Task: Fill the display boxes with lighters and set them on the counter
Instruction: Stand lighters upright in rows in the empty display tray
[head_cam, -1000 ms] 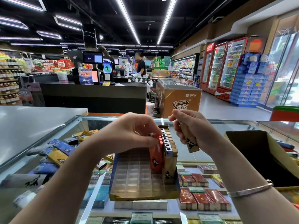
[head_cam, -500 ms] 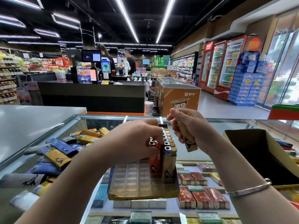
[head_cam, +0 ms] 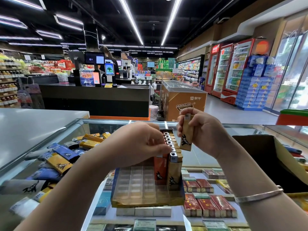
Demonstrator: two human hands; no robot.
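Head view: right hand (head_cam: 202, 130) grips tan lighter (head_cam: 186, 136); left hand (head_cam: 136, 144) pinches orange lighter (head_cam: 160, 167) in display box (head_cam: 133, 200).

Both bare forearms reach forward from the bottom edge and converge toward the middle. The left hand (head_cam: 136, 144) is turned back-up with its wrist bent down, its fingers (head_cam: 162, 147) curled and pinching the top of an orange lighter (head_cam: 160, 167). The right hand (head_cam: 205, 132) is raised a little higher (a thin silver bangle (head_cam: 258, 195) circles that forearm), thumb and curled fingers gripping a tan lighter (head_cam: 186, 139) upright, just beside the left hand's fingertips.
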